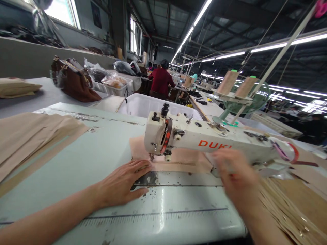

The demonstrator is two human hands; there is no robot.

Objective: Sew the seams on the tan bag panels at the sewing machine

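Note:
A pale pink-beige fabric piece [178, 166] lies on the bed of a white sewing machine [189, 132], under its needle area. A narrow slot with a thin line along it runs through the piece, right of the presser foot [152, 157]. My left hand [127, 180] rests flat, fingertips on the fabric's left edge close by the foot, thumb spread on the table. Raised in front of the machine's arm, near the fabric's right end, is my right hand [235, 170]. Motion smears its fingers, so whether it holds anything is unclear.
Beige fabric pieces [33, 136] are piled at left. Beige strips with shiny metal bits [286, 207] lie at right. Behind the machine stand a white bin [158, 103], thread cones [228, 81] and a green fan [255, 98]. A brown bag [74, 80] and a seated person [162, 81] are farther back.

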